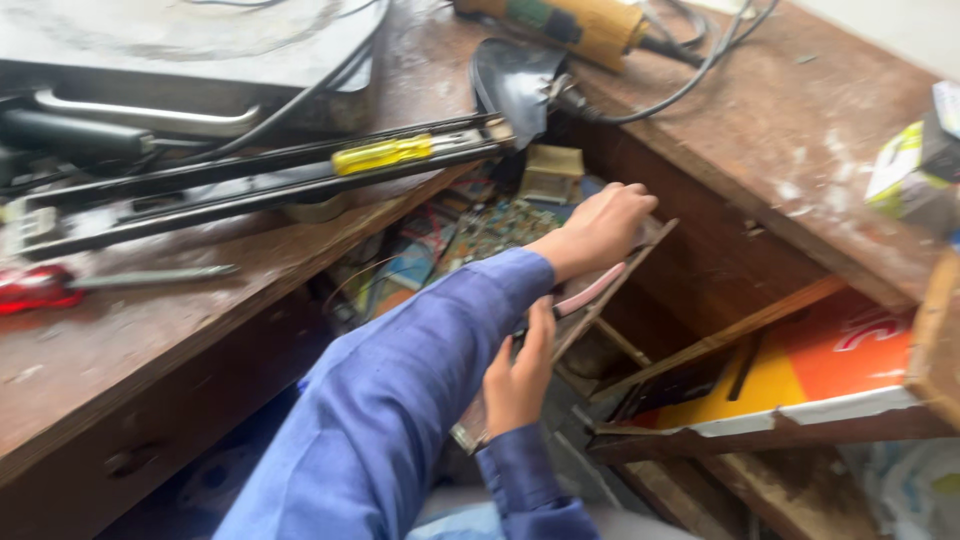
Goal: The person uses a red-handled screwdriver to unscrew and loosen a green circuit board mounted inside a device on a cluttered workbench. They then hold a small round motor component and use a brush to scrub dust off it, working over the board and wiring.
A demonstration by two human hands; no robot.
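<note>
— Two hands, both down in the open drawer [700, 400]. What has the left hand [600, 228] got?

— It's curled over a thin wooden slat [610, 295]; whether it actually clamps it, I cannot tell. It's reaching across the right one, blue sleeve [400, 400] on top.

— And the right hand [518, 380]?

— Fingers around a flat board, lower down; the grip looks closed on it. A pink strip [590, 290] lies between the hands.

— Around them?

— Circuit boards [495, 230] in the drawer behind. On the bench [120, 340], a yellow-handled screwdriver [385, 153], a red one [40, 287], and a grinder [580, 25].
</note>
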